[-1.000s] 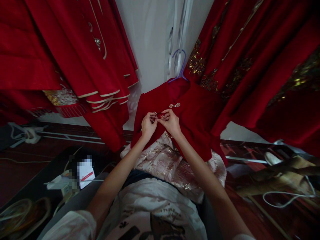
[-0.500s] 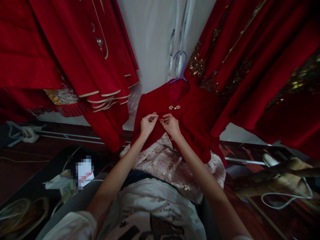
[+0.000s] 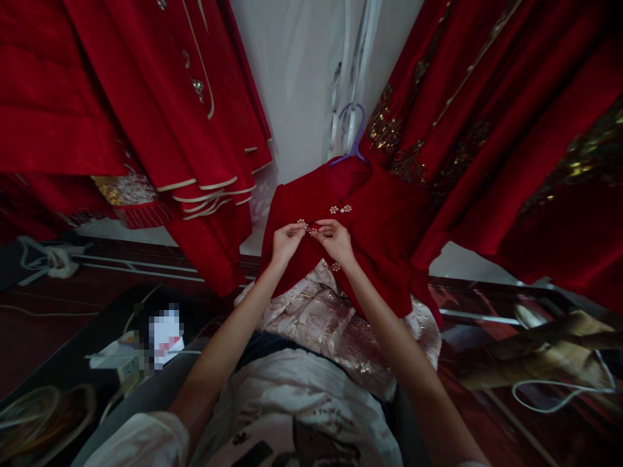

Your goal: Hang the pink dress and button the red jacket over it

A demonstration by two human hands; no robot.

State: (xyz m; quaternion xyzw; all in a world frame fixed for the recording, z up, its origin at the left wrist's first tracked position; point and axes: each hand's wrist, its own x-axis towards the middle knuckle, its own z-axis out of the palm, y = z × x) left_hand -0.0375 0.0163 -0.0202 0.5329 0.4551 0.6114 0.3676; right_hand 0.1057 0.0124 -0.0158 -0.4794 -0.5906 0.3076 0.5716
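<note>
Head view: red jacket [image 3: 384, 240] on a purple hanger [image 3: 351, 133], middle of frame, both hands pinching its pearl clasp [image 3: 307, 227], left hand [image 3: 285, 243], right hand [image 3: 337, 241]. Red robes [image 3: 146, 117] hang either side, white wall [image 3: 292, 78] far, dark glossy floor [image 3: 58, 311] near

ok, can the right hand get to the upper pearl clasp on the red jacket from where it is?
Probably yes. The right hand pinches the lower clasp with the left hand; the upper pearl clasp lies just above on the red jacket, nothing covering it.
</note>
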